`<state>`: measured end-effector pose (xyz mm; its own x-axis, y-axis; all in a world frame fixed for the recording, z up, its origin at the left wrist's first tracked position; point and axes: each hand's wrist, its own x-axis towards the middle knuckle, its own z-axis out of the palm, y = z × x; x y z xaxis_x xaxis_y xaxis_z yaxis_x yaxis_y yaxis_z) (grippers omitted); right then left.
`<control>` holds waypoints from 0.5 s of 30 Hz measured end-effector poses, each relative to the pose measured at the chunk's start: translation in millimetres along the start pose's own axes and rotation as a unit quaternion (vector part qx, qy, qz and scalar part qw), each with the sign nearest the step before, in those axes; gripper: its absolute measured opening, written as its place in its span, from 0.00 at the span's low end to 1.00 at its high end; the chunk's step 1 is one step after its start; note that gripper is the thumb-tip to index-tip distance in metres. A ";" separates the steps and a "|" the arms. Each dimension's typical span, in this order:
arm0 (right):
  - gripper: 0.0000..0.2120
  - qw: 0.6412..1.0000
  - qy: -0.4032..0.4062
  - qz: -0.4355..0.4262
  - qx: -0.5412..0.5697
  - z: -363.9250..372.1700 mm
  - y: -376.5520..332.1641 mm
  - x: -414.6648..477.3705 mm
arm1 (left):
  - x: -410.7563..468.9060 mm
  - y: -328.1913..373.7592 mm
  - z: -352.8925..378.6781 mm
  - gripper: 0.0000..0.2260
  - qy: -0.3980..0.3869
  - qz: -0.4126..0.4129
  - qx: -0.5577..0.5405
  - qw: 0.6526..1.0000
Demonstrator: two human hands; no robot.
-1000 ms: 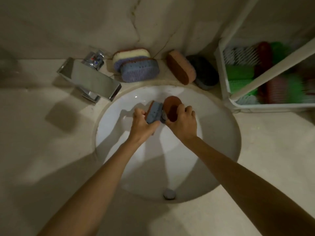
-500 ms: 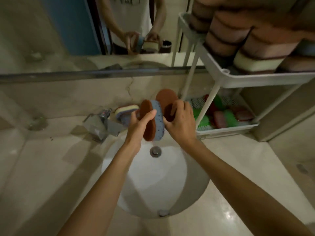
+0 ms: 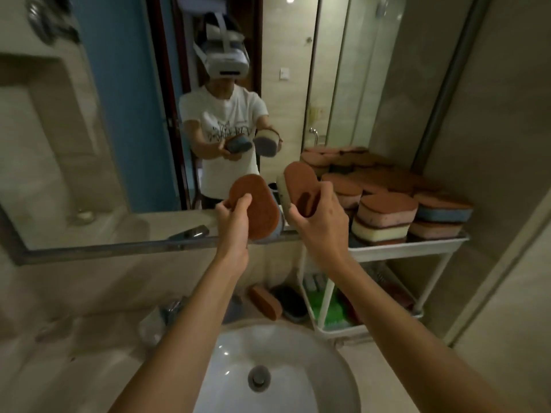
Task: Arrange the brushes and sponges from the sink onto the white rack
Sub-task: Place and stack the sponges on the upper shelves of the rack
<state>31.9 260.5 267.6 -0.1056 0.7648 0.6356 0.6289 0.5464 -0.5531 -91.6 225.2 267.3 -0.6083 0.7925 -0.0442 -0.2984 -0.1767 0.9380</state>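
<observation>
My left hand grips a blue sponge with a brown scouring face, held upright in front of the mirror. My right hand holds a second sponge with a brown face and pale body, raised just left of the white rack's top shelf. That shelf carries several stacked sponges. The rack's lower shelf holds green and red brushes. The white sink basin lies below my arms, with only its drain showing.
A brown sponge and a dark one lean against the wall behind the sink. The chrome faucet stands at the basin's left. A mirror fills the wall ahead; a tiled wall rises right of the rack.
Both hands lifted the two sponges out of the sink and up to the level of the rack's top shelf. The sponges have moved apart and the view has tilted upward.
</observation>
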 end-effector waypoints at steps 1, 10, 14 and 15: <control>0.21 1.000 0.006 -0.002 -0.005 -5.3 1.6 9.3 | 3.9 5.9 12.0 0.21 -0.004 -0.001 0.007 1.000; 0.22 0.996 0.021 0.071 -0.049 -59.0 62.2 97.7 | 43.7 26.1 131.0 0.28 -0.114 -0.021 0.109 0.987; 0.22 0.992 0.014 0.099 -0.078 -70.4 92.0 122.1 | 76.7 9.1 167.2 0.29 -0.150 -0.013 0.191 0.970; 0.22 0.991 0.012 0.107 -0.076 -72.5 99.3 126.9 | 86.4 2.4 173.8 0.28 -0.152 -0.006 0.210 0.966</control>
<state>136.8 387.0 332.4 0.0598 0.8485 0.5257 0.7443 0.3131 -0.5899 -17.0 394.7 325.4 -0.3425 0.9394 -0.0135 0.0594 0.0359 0.9976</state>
